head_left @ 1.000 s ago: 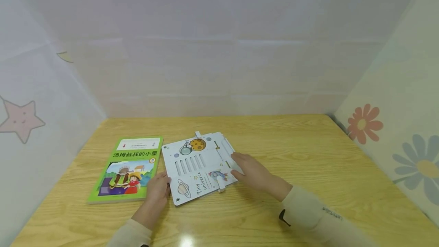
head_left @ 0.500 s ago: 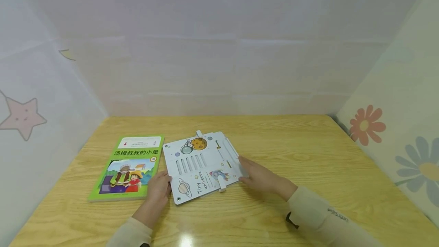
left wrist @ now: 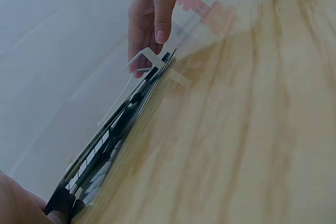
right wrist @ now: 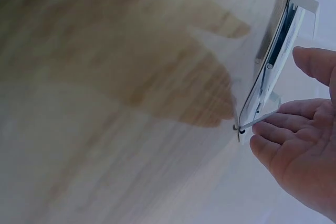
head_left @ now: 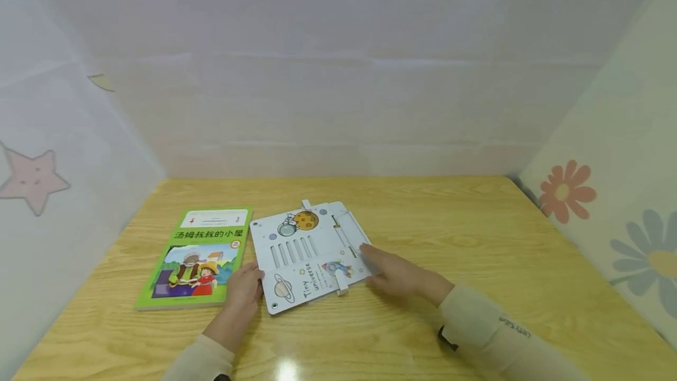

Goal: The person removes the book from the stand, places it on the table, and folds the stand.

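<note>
A flat white book stand (head_left: pixel 322 251) with space drawings, slots and "Tiny universe" lettering lies at an angle on the wooden table. Its left edge is pinched by my left hand (head_left: pixel 244 287), thumb on top; some fingers are hidden underneath. In the left wrist view that hand (left wrist: pixel 18 203) holds a corner of the layered panels. My right hand (head_left: pixel 399 275) is at the stand's right edge. Seen from the right wrist, the fingers of this hand (right wrist: pixel 299 145) are extended, with the fingertips at the edge and the thumb apart from it. White clips (head_left: pixel 342 284) stick out from the stand's long sides.
A green picture-covered book (head_left: pixel 195 263) lies flat to the left, close beside the stand and my left hand. The wooden table (head_left: pixel 449 216) extends to the right. Pale cloth walls (head_left: pixel 338 104) with printed flowers and a star enclose the back and sides.
My right hand moves slightly right off the stand's face, then back left to its right edge. My left hand keeps its hold, and the stand stays nearly in place.
</note>
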Motion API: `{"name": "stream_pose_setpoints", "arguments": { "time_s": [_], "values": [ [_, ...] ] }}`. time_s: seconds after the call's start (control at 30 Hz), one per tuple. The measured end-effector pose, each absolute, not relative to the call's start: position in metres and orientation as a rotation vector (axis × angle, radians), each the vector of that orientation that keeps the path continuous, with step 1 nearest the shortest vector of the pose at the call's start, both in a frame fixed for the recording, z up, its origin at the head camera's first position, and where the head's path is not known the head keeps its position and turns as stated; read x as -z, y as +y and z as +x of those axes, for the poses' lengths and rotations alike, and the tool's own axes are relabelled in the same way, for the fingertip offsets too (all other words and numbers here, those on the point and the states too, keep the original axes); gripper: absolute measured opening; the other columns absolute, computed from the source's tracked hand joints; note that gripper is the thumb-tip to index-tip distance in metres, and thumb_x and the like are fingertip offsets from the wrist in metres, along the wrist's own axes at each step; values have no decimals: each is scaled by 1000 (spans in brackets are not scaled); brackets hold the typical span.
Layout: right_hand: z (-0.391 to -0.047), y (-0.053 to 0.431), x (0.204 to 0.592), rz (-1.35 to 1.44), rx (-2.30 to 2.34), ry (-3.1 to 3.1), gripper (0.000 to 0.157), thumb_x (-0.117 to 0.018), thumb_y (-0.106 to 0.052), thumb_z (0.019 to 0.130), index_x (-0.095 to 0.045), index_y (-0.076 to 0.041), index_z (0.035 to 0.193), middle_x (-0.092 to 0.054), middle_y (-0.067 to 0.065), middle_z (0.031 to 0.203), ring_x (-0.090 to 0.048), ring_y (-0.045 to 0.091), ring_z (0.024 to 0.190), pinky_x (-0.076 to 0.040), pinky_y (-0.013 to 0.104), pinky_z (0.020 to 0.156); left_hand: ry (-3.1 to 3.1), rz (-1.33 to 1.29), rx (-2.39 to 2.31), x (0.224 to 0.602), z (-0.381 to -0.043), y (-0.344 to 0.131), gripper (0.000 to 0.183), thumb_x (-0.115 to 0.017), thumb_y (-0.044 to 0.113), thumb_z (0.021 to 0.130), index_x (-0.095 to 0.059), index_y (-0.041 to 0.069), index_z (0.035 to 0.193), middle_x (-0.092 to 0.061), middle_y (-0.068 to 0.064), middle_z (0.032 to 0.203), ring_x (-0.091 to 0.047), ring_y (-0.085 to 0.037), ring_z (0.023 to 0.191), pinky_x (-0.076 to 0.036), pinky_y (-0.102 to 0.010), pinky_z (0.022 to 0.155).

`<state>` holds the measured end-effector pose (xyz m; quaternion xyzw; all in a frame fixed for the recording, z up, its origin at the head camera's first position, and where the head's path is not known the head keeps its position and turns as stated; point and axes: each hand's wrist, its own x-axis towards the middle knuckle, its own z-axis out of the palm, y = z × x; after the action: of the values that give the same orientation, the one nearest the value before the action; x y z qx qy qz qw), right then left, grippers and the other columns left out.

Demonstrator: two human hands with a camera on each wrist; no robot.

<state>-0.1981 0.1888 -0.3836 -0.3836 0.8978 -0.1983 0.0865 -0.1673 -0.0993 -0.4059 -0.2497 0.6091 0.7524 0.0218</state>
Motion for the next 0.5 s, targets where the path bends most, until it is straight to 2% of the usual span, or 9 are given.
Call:
{"name": "stream_pose_setpoints", "arguments": {
  "time_s": [0.5],
  "values": [
    [-198,183,388,-1119,370,2720,53,-52,-15,86,-30,9,128,-28,23,133,-27,31,121,-26,39,97,1911,-802,-2300,405,-168,-99,45,-35,-6,83,-30,-10,127,-34,-24,129,-36,-28,114,-36,-33,91]
  ]
}}
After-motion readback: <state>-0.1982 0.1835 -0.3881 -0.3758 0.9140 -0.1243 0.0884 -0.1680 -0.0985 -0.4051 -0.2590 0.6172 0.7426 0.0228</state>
